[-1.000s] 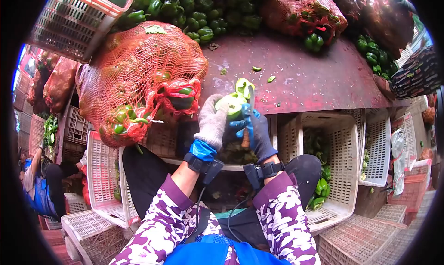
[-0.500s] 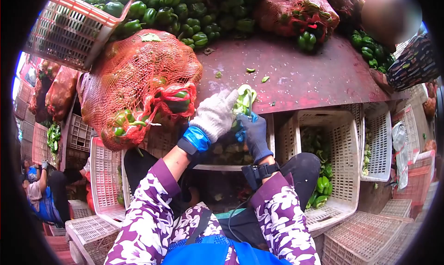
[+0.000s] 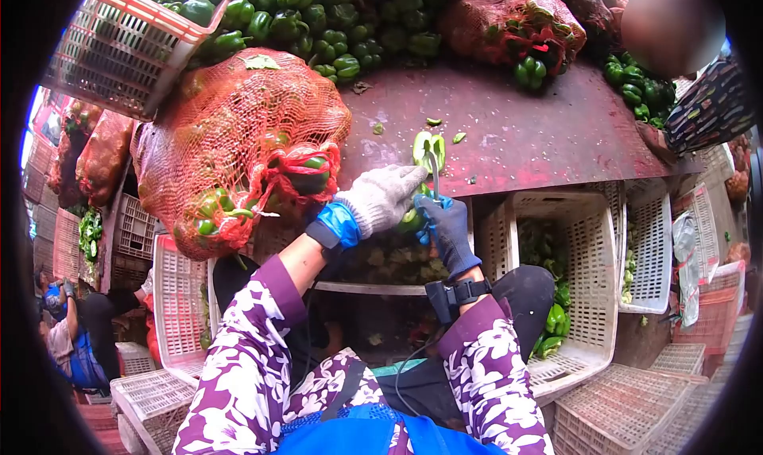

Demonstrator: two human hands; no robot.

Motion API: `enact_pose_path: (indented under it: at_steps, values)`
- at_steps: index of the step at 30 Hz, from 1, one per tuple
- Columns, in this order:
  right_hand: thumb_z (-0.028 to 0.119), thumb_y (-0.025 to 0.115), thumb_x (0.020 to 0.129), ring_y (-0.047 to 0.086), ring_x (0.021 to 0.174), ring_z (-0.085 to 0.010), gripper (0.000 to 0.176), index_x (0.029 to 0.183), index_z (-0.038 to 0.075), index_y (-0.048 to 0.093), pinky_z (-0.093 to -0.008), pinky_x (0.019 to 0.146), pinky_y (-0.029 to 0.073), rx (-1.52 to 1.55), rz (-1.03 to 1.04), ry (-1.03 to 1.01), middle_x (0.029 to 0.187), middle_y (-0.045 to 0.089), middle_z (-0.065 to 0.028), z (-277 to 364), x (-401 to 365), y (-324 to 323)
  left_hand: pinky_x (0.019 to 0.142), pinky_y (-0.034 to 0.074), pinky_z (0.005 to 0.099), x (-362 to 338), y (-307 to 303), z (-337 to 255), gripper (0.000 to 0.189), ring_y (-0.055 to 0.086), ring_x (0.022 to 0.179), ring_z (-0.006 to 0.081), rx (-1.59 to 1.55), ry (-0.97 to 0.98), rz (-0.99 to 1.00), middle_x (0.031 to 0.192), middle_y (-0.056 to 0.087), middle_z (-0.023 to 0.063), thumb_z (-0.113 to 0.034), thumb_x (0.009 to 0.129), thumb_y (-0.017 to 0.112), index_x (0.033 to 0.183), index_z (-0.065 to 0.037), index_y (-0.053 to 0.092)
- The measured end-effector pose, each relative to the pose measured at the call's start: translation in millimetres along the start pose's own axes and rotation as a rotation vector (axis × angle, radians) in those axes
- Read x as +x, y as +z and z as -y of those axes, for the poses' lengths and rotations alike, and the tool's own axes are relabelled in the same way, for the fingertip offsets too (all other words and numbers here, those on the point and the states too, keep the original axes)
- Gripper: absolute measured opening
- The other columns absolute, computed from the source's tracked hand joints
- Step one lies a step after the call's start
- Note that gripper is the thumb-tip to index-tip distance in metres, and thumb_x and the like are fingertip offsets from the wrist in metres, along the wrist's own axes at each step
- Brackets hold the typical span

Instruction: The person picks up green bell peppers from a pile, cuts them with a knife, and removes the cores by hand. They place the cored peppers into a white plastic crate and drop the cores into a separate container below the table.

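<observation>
My left hand [image 3: 380,198], in a white knit glove, is closed around part of a cut green pepper. The pale inside of an opened pepper piece [image 3: 429,151] shows just beyond its fingertips, over the table edge. Another bit of green pepper [image 3: 411,220] shows beneath the fingers; whether the pieces are joined is hidden. My right hand [image 3: 447,231], in a dark blue glove, grips a small knife [image 3: 433,174]. The blade points away from me, against the opened pepper.
A red mesh sack [image 3: 238,137] of peppers bulges at left on the reddish table [image 3: 509,129]. Whole green peppers [image 3: 334,38] pile up behind. A crate [image 3: 584,296] with green pieces stands beside my right knee. Another person's sleeve [image 3: 711,97] is at far right.
The pepper has come apart wider, with an opened piece now lying farther out past my fingers. Both hands have shifted slightly right; the right hand still grips the knife.
</observation>
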State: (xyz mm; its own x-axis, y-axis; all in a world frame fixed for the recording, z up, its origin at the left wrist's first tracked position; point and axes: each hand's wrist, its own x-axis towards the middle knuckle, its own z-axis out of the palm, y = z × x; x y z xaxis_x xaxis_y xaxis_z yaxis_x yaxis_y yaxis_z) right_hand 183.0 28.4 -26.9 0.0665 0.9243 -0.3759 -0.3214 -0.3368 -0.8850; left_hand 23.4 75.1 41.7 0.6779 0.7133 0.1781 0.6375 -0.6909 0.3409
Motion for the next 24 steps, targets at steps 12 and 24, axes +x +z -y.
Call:
enact_pose_path:
  at_steps: [12,24]
  values:
    - [0.033,0.076,0.089,0.047,0.054,-0.0012,0.049,0.133,0.015,0.064,-0.0210,0.041,0.042,-0.062,0.143,-0.072,0.076,0.057,0.0079,29.9,-45.5,17.6,0.074,0.054,0.0427,-24.9,-11.7,-7.7,0.031,0.066,0.084,0.0363,-0.114,-0.138,-0.342,0.090,0.066,0.0175,-0.017,0.076,0.068,0.104,-0.005,0.064]
    - [0.013,0.075,0.085,0.057,0.065,-0.0030,0.050,0.131,0.002,0.062,-0.0203,0.050,0.049,-0.116,0.216,-0.055,0.082,0.065,0.0014,47.8,-70.1,1.5,0.071,0.056,0.0423,-27.0,-32.0,-39.8,0.044,0.069,0.077,0.0364,-0.070,-0.223,-0.047,0.083,0.068,0.0183,-0.021,0.076,0.071,0.116,-0.003,0.063]
